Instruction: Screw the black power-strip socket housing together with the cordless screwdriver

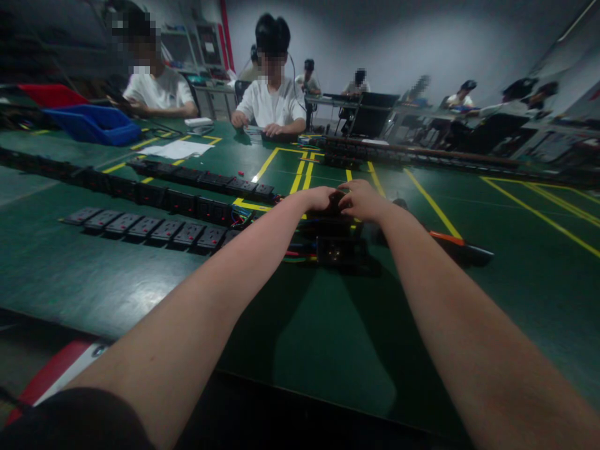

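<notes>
My left hand (322,197) and my right hand (364,200) are close together over the green table. Between them is a small dark part (336,201), and the fingers of both hands are closed on it. Its kind is too dark to make out. Just below, nearer to me, lies a black box-shaped end piece (341,250) with red and green wires running into its left side. A row of black power sockets (147,230) stretches to the left, partly hidden behind my left forearm. Beside my right wrist is a black and orange tool (462,247), partly covered.
Two more socket strips, one long (178,203) and one shorter (201,178), lie at left. A blue bin (94,125) and white paper (178,149) are farther back. Across the table sits a person (274,103) in white. Yellow tape lines (431,200) mark the tabletop.
</notes>
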Tool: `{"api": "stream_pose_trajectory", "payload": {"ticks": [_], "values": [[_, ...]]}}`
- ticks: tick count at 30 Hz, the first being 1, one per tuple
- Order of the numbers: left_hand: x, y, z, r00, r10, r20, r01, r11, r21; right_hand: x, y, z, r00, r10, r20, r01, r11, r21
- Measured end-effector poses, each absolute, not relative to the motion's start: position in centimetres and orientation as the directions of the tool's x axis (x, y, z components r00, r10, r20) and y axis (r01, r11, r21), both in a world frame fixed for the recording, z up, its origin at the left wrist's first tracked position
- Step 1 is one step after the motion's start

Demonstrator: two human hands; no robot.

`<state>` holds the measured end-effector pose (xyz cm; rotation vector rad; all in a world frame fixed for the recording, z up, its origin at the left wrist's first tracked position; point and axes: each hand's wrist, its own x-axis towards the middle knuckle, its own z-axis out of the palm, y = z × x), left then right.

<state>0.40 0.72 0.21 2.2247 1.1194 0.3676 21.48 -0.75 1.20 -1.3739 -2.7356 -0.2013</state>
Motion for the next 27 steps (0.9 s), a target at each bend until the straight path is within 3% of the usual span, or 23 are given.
{"api": "stream_pose_trajectory", "payload": {"ticks": [21, 27], "values": [[0.3, 0.2, 0.4, 0.596, 0.801, -0.063, 0.621, -0.41, 0.669, 21.2, -1.8, 1.8, -0.558, 0.826, 0.077, 0.829, 0.552, 0.087], [0.4, 0.6, 0.2, 0.6, 0.8, -0.019, 0.637, -0.463, 0.616, 20.9, -1.8, 1.8, -0.544, 0.834, 0.095, 0.839, 0.539, 0.078]]}}
